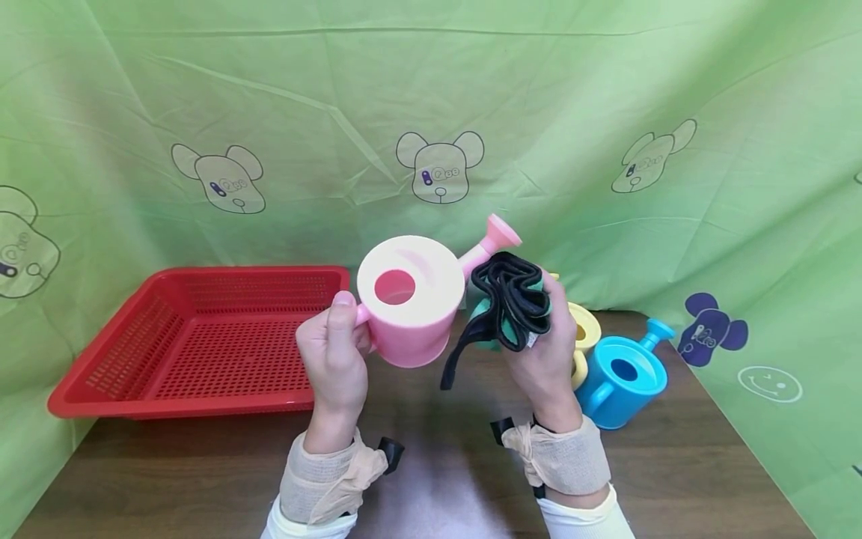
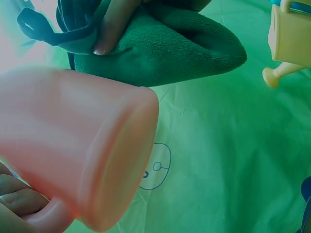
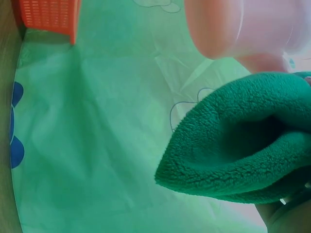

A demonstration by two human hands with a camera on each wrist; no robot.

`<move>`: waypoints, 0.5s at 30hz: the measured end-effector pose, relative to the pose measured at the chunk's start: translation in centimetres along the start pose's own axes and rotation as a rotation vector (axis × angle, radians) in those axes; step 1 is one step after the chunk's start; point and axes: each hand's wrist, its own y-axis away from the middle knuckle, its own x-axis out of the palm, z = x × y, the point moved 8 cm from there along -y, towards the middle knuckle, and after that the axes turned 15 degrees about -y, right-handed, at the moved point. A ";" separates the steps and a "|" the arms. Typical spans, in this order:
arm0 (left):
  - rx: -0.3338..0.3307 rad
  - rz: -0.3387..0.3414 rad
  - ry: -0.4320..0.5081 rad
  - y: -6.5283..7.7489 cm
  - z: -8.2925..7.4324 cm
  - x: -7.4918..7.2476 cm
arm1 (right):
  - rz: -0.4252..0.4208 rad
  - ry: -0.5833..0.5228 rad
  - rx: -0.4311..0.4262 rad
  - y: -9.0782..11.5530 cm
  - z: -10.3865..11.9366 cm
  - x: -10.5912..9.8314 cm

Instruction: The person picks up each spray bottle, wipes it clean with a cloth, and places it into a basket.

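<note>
My left hand [image 1: 334, 358] grips the handle of a pink watering can [image 1: 412, 333], held up over the table with its spout toward the upper right. A bunched green cloth [image 1: 510, 299] with black edging and a dangling dark strap is in my right hand [image 1: 548, 363], right beside the can's spout. Seen from the left wrist, the plush green cloth [image 2: 160, 53] overlaps the can's side [image 2: 58, 121], and a fingertip presses into it. From the right wrist, the cloth [image 3: 209, 160] hangs in a folded pouch shape below the pink can [image 3: 218, 29].
To the left stands a red perforated plastic basket [image 1: 202, 412]. A blue watering can [image 1: 616, 400] and a yellow one [image 1: 584, 326], partly hidden by my right hand, stand on the right of the brown wooden table [image 1: 431, 464]. A green printed curtain [image 1: 337, 90] hangs behind.
</note>
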 end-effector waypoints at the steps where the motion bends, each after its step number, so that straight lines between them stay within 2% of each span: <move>1: 0.000 0.002 0.002 0.0 0.0 0.0 | -0.018 0.002 -0.006 0.0 0.1 -0.1; 7: 0.007 0.012 0.002 0.0 0.0 0.0 | -0.107 0.002 -0.026 0.0 0.3 -0.7; 15: 0.013 0.004 0.010 -0.2 -0.1 -0.3 | -0.151 -0.020 -0.055 0.0 0.6 -1.0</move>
